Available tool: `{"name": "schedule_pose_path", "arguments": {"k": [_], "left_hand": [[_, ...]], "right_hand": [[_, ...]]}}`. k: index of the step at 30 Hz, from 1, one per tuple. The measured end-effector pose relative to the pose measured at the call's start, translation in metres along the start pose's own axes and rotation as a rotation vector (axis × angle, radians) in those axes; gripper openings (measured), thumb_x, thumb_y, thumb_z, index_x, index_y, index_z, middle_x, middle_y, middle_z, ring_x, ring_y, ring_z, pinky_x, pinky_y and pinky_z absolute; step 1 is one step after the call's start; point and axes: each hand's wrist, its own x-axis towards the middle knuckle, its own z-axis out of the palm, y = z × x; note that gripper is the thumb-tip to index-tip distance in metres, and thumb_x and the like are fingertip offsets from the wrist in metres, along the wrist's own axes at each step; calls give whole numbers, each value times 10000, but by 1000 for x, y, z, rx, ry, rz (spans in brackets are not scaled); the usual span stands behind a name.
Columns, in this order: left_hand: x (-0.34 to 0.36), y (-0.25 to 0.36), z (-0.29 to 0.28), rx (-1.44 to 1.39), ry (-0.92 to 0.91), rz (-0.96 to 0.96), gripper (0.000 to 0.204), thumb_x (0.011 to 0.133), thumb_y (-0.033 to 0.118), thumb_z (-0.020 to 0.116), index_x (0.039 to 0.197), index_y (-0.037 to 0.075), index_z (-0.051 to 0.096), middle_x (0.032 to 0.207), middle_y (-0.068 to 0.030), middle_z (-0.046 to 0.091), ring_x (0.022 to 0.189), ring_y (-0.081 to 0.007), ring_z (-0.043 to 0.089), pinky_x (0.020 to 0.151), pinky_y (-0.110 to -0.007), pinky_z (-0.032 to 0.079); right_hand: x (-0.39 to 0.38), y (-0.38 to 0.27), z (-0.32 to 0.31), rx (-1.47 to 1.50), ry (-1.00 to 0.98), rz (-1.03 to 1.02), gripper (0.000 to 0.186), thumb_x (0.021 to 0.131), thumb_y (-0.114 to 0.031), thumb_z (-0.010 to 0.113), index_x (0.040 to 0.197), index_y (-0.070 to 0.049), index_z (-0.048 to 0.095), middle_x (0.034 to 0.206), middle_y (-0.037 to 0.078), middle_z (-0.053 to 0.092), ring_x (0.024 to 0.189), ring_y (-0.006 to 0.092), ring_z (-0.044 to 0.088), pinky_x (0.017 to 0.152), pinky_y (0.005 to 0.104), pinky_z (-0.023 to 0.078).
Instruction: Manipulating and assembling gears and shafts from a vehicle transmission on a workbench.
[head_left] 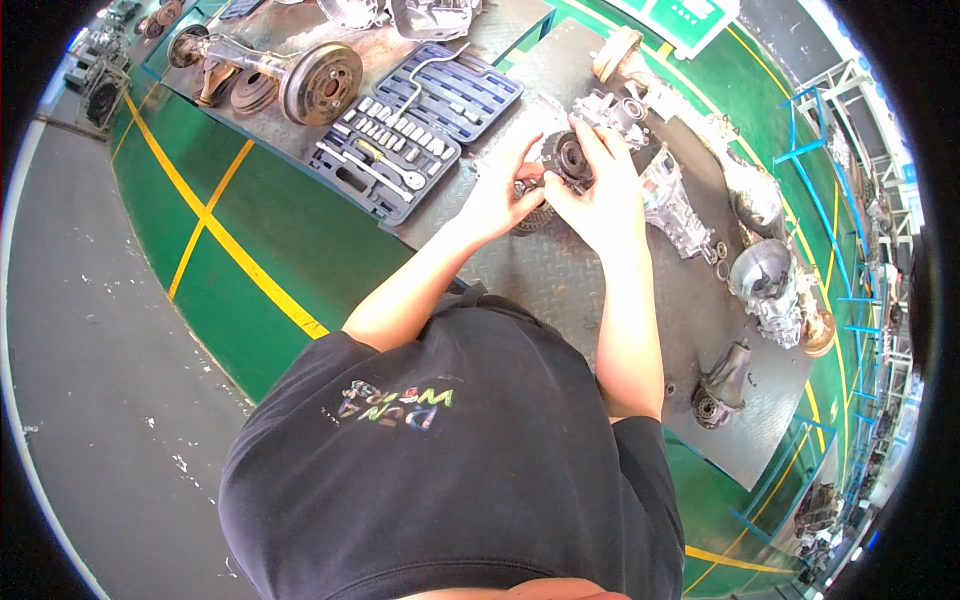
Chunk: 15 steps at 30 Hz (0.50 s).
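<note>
Over the steel-topped workbench, my right hand (608,195) grips a dark, round, ring-shaped gear part (568,158), thumb at its near edge and fingers over its far side. My left hand (497,197) curls at the left around a toothed metal gear assembly (535,220). Part of that assembly is hidden by my fingers and thumb, and the ring sits just right of it, close against it. I cannot tell whether the two parts are joined. Just beyond my hands lies a silver cast housing (612,112).
An open blue socket set case (395,205) lies to the left, with an axle with brake drums (320,85) behind it. To the right are a gearbox casing (680,215), a silver bell-shaped housing (762,270) and a dark differential part (722,388). The bench's near edge borders green floor.
</note>
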Motion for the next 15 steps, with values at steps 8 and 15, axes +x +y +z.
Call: {"name": "schedule_pose_path", "arguments": {"k": [8,15], "left_hand": [[-2,-14,0,87,26,35,917,780,25,754,1565,59,280,1231,-193,618,1050,-262,690,1042,-436,455],[-6,-6,-3,-71,15,27,916,804,43,757,1579,72,271,1027,-145,687,922,-283,686,865,-388,528]], "right_hand": [[13,-5,-4,-18,-177,8,685,701,-180,765,1353,-49,602,1255,194,577,1141,338,623,975,389,514],[-2,11,11,59,-196,-28,602,666,-204,783,1229,-45,642,1205,173,622,1106,344,655,933,399,537]]}}
